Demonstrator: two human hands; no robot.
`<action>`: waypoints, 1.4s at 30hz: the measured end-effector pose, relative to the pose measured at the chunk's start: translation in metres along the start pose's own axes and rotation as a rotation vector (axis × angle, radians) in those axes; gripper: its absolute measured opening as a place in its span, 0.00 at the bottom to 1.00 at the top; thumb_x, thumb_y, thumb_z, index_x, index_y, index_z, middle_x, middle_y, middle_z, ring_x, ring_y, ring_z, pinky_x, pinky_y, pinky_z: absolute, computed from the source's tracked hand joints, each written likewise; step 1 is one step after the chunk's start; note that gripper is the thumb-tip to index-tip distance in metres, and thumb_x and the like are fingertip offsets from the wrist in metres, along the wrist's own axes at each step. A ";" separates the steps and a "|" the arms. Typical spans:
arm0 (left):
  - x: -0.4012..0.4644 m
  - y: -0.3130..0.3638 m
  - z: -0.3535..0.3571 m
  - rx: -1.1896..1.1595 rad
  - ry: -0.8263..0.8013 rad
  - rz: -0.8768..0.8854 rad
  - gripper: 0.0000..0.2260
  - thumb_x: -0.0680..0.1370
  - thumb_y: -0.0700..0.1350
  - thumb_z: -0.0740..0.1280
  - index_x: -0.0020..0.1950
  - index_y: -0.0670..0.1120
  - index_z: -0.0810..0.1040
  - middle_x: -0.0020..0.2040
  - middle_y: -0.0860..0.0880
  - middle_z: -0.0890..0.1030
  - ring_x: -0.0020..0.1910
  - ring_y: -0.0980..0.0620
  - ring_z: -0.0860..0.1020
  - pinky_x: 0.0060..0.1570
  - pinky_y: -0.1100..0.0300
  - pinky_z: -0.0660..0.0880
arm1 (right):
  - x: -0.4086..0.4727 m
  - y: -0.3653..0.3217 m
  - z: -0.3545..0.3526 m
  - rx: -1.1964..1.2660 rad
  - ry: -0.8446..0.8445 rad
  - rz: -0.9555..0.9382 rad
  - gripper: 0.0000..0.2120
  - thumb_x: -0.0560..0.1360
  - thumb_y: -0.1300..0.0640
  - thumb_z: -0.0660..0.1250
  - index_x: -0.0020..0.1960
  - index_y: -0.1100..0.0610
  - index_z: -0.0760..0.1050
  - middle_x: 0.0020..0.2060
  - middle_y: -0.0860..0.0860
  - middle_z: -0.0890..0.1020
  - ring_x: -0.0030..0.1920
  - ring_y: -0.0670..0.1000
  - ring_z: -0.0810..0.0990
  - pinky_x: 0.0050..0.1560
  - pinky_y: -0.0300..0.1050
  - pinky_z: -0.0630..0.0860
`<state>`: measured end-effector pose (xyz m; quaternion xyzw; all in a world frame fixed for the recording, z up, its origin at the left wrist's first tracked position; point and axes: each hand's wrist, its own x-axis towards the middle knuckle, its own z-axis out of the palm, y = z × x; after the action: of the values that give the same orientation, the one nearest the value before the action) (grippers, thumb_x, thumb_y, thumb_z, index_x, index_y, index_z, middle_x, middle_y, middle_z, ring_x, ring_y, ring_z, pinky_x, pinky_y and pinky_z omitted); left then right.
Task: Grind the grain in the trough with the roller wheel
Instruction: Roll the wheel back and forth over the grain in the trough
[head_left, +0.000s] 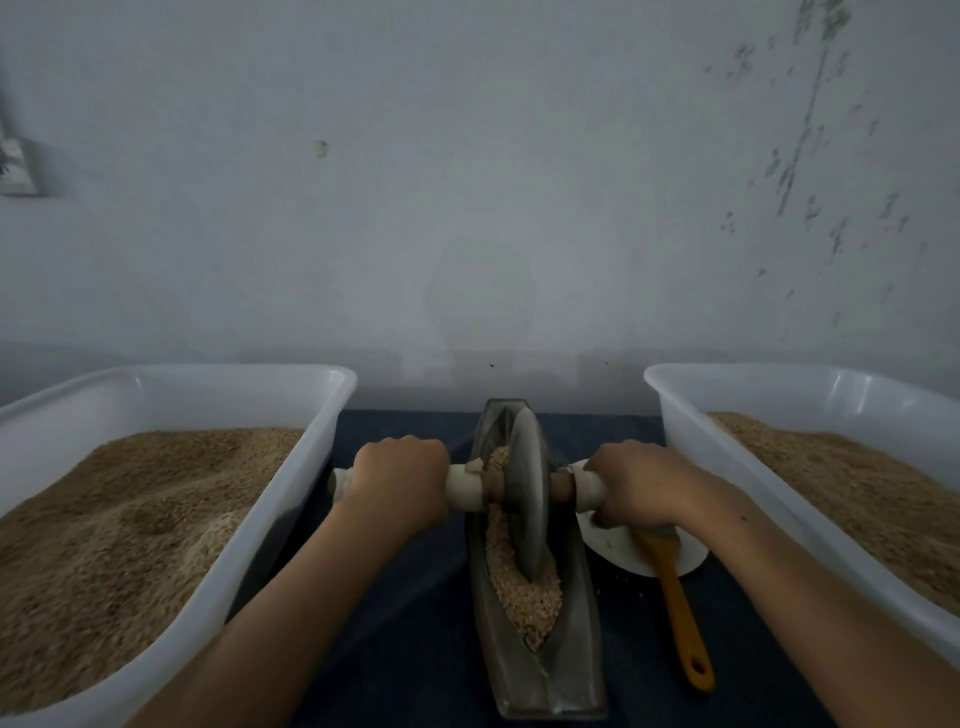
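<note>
Trough axis: the trough (540, 675) is long and boat-shaped, and runs straight away from the person toward the wall, narrow ends near and far.
Wheel axis: the roller wheel (529, 493) stands upright on its edge in the trough, its disc in line with the trough's length; its axle handle (467, 486) lies crosswise, left to right, level above the trough.
Wheel position: about midway along the trough, its lower rim sunk into the grain.
Left hand: the left hand (400, 480) grips the left end of the handle, fingers wrapped tight over it, knuckles up.
Right hand: the right hand (636, 486) grips the right end likewise, fingers curled round the handle.
Trough contents: grain (527, 597), pale and coarse, heaped mostly in the near half and banked up beside the wheel on its left.
Left tub: a white plastic tub (332, 395) just left of the trough, filled with tan grain, the surface uneven and dimpled.
Right tub: a matching white tub (670, 400) on the right, also holding tan grain.
Look of the tools: trough dark grey metal, dull; wheel a grey disc, thin at the rim; handle pale at both ends, brown next to the disc.
Beside the trough: a white plate (618, 545) on the right, with an orange-handled brush (680, 613) lying across it, handle toward the person.
Table: covered in dark blue cloth (415, 623).
</note>
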<state>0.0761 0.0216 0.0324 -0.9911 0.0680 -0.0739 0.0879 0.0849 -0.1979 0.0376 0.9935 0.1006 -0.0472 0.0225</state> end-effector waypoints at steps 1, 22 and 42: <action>0.001 0.001 0.001 -0.003 0.027 -0.010 0.11 0.76 0.47 0.65 0.57 0.47 0.74 0.49 0.49 0.78 0.44 0.51 0.75 0.43 0.58 0.68 | 0.002 0.000 0.003 -0.012 0.059 -0.002 0.08 0.73 0.54 0.69 0.51 0.52 0.76 0.46 0.50 0.81 0.45 0.51 0.80 0.42 0.43 0.74; 0.001 0.002 0.001 0.023 0.022 -0.017 0.12 0.75 0.48 0.66 0.57 0.47 0.74 0.50 0.50 0.78 0.48 0.51 0.77 0.44 0.59 0.68 | 0.003 0.003 0.002 0.022 -0.013 -0.013 0.07 0.72 0.53 0.71 0.48 0.53 0.75 0.43 0.49 0.80 0.44 0.49 0.80 0.42 0.42 0.74; -0.003 0.000 -0.005 0.025 -0.088 0.009 0.15 0.74 0.49 0.68 0.58 0.46 0.73 0.47 0.49 0.76 0.46 0.51 0.75 0.44 0.58 0.69 | -0.002 0.002 -0.006 0.039 -0.087 -0.039 0.10 0.72 0.53 0.72 0.52 0.52 0.77 0.45 0.49 0.81 0.46 0.49 0.80 0.44 0.43 0.75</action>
<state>0.0724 0.0209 0.0368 -0.9919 0.0675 -0.0307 0.1036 0.0838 -0.2001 0.0442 0.9886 0.1181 -0.0929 0.0065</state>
